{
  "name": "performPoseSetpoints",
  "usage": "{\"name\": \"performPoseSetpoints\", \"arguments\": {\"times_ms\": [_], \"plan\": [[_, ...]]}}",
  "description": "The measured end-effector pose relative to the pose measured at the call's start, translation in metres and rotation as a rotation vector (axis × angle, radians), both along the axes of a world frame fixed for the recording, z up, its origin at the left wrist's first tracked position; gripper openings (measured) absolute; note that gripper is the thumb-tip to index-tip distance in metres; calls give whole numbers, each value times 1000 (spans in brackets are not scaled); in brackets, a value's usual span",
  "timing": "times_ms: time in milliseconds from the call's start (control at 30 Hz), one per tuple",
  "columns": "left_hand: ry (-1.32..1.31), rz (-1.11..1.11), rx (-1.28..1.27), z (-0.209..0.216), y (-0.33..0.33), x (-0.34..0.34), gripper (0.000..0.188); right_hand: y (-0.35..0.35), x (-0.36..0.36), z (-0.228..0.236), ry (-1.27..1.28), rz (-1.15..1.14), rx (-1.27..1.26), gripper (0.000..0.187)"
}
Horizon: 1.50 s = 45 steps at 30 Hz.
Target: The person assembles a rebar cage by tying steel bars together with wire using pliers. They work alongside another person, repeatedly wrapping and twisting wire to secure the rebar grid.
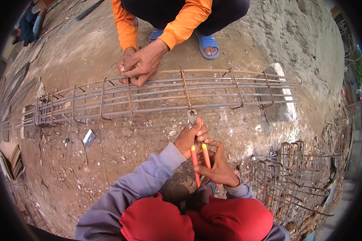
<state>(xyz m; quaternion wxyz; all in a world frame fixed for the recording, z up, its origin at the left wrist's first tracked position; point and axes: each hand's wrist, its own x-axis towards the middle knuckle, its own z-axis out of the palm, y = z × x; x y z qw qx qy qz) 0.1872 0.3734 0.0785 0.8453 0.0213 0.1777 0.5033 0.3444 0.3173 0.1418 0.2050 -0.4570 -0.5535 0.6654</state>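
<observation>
A pair of pincers with red and yellow handles points away from me, its metal jaws at the near lower bar of a long rebar cage. The jaws meet the bar where a rusty stirrup crosses it. My left hand is closed round the pincers just behind their head; whether it also pinches a tie wire I cannot make out. My right hand grips the handles, thumb across them. Across the cage, a co-worker's hands in orange sleeves work at a stirrup on the far bar.
The cage's right end rests on a pale concrete block; more stirrups are bunched at its left end. Bent rebar stirrups stand at the lower right. A small blue and white packet lies on the dirt. Another person is far left.
</observation>
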Motion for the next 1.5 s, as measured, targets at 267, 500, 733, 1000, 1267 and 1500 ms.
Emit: {"name": "performPoseSetpoints", "arguments": {"times_ms": [267,500,733,1000,1267,1500], "plan": [[224,34,20,-14,-4,12,35,-28,12,-49,-26,-68,-241,32],[512,56,-162,6,2,28,32,-16,3,-5,-750,109,404,37],[-675,-126,277,-43,-3,7,28,-32,-5,-34,718,-99,-951,28],[498,-21,-210,31,-9,22,23,-26,-1,-24,-733,-25,283,47],[-650,-219,313,-49,-9,-4,33,-31,-8,-35,923,-5,-891,55],[378,-19,-157,30,-19,9,30,-29,2,-28,-644,-16,237,42]]}}
